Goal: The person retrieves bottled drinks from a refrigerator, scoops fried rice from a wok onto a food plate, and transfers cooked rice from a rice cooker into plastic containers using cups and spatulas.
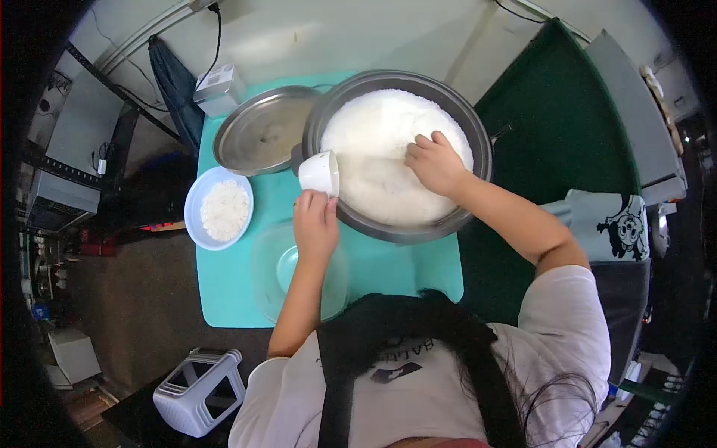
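Note:
A large dark round pot (482, 134) full of white grains (381, 127) stands at the back of the turquoise table. My left hand (315, 213) is closed on a small white cup (320, 173), which is tilted over the pot's left rim. Over the grains on the right side, my right hand (435, 160) has its fingers curled; whether anything is in them is hidden. Below my left forearm sits a clear plastic container (272, 261). Farther left, a light blue bowl (193, 213) holds a heap of white grains.
A shiny metal lid or tray (258, 127) lies left of the pot, with a clear plastic box (220, 93) behind it. The turquoise table (224, 299) backs onto a wall. A dark green surface (553, 119) borders the right, and a white stool (200, 392) stands lower left.

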A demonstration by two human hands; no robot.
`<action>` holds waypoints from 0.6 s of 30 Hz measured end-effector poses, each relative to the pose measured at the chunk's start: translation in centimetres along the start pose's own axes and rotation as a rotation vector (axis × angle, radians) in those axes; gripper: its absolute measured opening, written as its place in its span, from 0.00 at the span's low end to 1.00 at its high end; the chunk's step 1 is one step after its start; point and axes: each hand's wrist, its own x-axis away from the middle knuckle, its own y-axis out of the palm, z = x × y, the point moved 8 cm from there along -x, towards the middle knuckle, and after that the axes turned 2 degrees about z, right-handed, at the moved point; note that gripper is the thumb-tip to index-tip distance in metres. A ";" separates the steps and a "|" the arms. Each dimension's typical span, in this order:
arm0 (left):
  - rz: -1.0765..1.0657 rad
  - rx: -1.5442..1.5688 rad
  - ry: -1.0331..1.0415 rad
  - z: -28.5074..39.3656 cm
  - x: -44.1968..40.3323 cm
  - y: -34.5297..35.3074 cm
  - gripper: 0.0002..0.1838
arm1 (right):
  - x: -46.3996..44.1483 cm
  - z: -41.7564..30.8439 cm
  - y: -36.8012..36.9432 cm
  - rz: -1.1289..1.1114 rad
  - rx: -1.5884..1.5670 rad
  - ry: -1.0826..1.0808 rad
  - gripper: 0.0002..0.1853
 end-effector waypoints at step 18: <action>0.042 0.115 -0.097 -0.9 0.1 -2.9 0.08 | -3.7 -1.8 -0.1 0.019 -0.091 -0.159 0.07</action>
